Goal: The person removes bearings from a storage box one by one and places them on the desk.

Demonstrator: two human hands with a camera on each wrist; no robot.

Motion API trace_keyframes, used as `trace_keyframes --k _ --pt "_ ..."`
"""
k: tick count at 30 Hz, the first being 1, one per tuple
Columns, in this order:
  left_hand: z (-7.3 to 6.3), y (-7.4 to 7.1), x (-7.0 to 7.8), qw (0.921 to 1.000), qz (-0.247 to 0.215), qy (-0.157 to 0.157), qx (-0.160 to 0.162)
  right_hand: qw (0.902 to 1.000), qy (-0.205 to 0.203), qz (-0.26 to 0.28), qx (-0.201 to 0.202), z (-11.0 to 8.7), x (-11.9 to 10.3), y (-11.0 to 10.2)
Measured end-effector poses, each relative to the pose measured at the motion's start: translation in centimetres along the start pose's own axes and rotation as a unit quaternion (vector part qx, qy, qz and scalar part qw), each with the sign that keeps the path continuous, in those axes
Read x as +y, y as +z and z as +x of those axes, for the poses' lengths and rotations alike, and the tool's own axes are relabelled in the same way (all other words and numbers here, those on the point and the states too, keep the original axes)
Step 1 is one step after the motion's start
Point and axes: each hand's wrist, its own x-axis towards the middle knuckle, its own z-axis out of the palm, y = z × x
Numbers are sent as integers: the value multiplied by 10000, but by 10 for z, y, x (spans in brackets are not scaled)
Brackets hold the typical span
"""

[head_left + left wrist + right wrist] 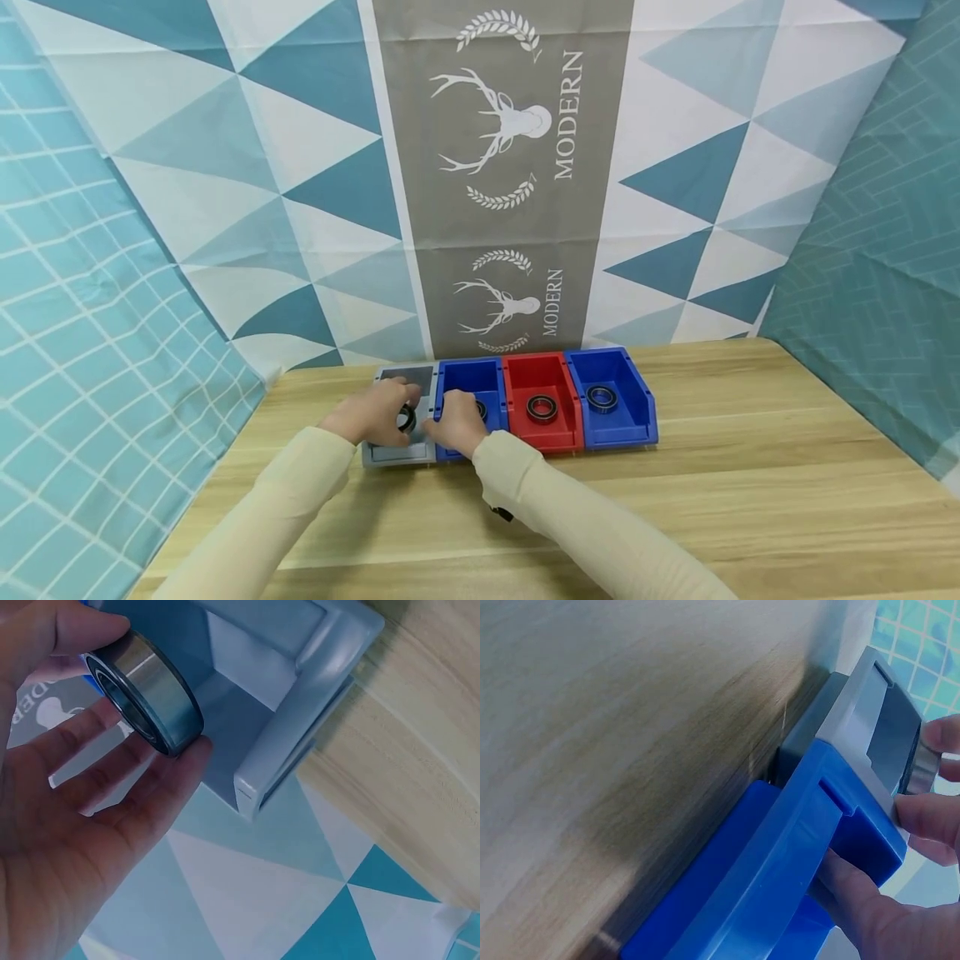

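Observation:
My left hand (378,410) pinches a ball bearing (159,681) between thumb and fingertips, tilted on edge over the grey bin (399,453). Its shiny steel outer ring and dark seal show in the left wrist view. My right hand (457,423) is at the side wall where the grey bin meets the left blue bin (468,374). In the right wrist view, one digit (849,879) reaches into that blue bin and another fingertip (919,811) rests at the rim, gripping the wall. A second bearing (482,409) lies in this bin, partly hidden by my hand.
A red bin (542,444) with a bearing (542,408) and another blue bin (618,434) with a bearing (602,399) continue the row to the right. The bins stand on a wooden table (720,492). Patterned cloth (675,167) hangs close behind them.

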Motion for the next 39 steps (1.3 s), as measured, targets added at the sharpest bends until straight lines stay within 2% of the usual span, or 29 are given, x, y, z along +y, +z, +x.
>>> trace_keyframes --k 6,10,16,22,31,39 --pt "-4 -2 4 9995 9 316 60 9999 -38 -34 87 3 1 -5" --pt "-10 -3 7 9992 65 370 143 9999 -48 -76 79 5 2 -5" --pt "-22 2 9 9987 -182 423 203 9999 -54 -151 43 4 4 -2" --pt "-35 5 12 9967 -279 659 383 9998 -69 -158 80 3 2 -1" --pt "-52 8 20 9967 -203 695 367 9999 -64 -85 70 0 1 0" --pt "-62 8 25 9952 -103 825 520 10000 -37 1 50 -2 0 0"
